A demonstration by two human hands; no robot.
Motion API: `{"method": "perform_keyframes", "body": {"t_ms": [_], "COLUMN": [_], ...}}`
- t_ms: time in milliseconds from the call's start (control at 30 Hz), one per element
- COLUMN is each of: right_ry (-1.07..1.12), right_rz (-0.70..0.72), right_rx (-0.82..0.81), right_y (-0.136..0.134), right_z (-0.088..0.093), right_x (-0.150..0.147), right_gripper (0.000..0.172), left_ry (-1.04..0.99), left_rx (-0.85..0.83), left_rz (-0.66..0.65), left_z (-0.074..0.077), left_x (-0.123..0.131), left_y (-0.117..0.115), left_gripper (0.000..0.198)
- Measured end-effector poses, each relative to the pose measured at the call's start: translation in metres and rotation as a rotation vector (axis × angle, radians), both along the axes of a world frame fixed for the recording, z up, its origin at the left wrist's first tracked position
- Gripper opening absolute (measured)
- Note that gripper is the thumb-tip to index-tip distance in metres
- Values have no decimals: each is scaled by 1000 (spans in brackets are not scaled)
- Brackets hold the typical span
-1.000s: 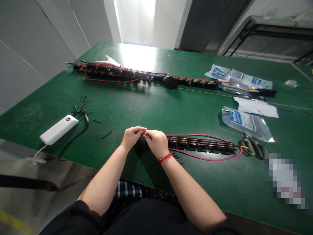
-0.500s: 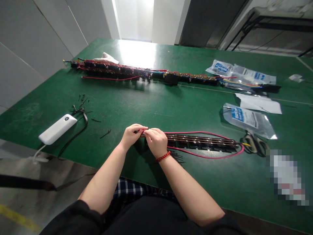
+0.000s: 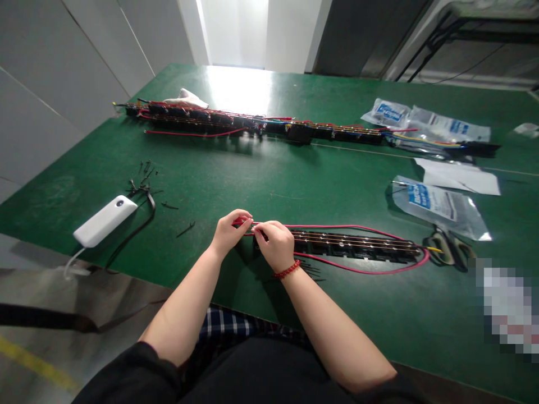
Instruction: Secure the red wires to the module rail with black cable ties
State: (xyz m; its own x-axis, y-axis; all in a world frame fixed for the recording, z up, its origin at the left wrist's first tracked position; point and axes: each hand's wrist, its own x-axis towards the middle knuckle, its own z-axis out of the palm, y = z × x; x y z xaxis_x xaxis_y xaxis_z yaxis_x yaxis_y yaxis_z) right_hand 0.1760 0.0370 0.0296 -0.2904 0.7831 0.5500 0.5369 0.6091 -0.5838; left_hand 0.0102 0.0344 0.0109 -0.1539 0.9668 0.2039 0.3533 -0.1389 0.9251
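Observation:
My left hand (image 3: pixel 229 233) is closed in a pinch on a red wire (image 3: pixel 328 226) at the left end of a long black strip assembly (image 3: pixel 357 247). Beside it, my right hand (image 3: pixel 277 245) has thumb and fingers pressed together near the same wire; whatever is between those fingertips is too small to make out. A small gap separates the two hands' fingertips. Thin copper-coloured lines run along the assembly, and the red wire loops around its right end. My right hand covers part of the assembly's left end.
Scissors (image 3: pixel 457 251) lie past the assembly's right end. Thin black ties (image 3: pixel 310 270) are beside my right wrist. A longer wired assembly (image 3: pixel 197 116) stretches across the back. Plastic bags (image 3: pixel 442 207) lie at right, a white corded device (image 3: pixel 105 220) at left.
My fingertips have drawn slightly apart, with the left hand still pinching the red wire. The whole view has shifted a little, so the table things appear farther right.

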Motion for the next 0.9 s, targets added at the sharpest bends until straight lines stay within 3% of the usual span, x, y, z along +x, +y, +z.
{"method": "perform_keyframes", "body": {"t_ms": [467,700,900], "right_ry": [13,27,34], "right_rz": [49,27,25], "right_rx": [-10,-57,-29], "right_y": [1,-1,-1], "right_z": [0,2,1], "right_x": [5,5,4], "right_gripper": [9,16,18], "left_ry": [109,503,548], "left_rx": [89,271,308], "left_rz": [-31,10,-26], "left_z": [-1,6,6], "left_x": [-3,2,2], "left_y": [-1,-4,-5], "left_gripper": [9,14,15]}}
